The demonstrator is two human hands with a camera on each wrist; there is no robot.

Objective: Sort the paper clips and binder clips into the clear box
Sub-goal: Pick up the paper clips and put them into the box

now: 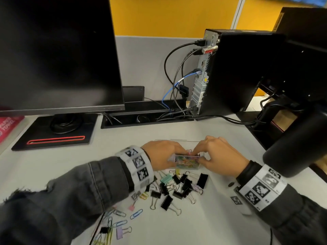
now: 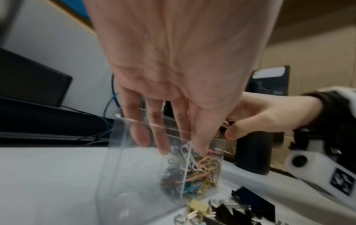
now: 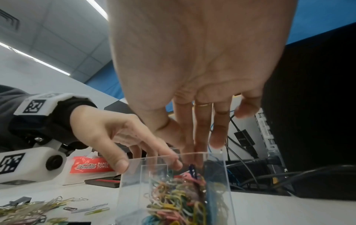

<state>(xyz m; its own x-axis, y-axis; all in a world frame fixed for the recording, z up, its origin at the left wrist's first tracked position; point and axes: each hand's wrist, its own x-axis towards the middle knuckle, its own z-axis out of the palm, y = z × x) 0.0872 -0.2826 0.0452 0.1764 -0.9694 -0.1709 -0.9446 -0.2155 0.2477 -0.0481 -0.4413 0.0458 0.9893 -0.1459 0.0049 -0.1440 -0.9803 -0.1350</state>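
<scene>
Both working clear box [image 3: 133, 190]: your left hand [image 1: 160, 154] pinches rim, steadying it; right hand [image 1: 221, 156] fingers [image 3: 202, 129] straight, seemingly tamping paper clips [image 3: 173, 197] inside.

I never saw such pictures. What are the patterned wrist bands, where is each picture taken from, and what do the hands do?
No machine: a person works bare-handed. The wrist bands hold cameras. One picture comes from a head camera; the other two look along each hand. On the desk lie binder clips and loose paper clips. The left hand grips the clear box by its wall; the right hand reaches straight fingers into it, over the coloured clips inside.
</scene>
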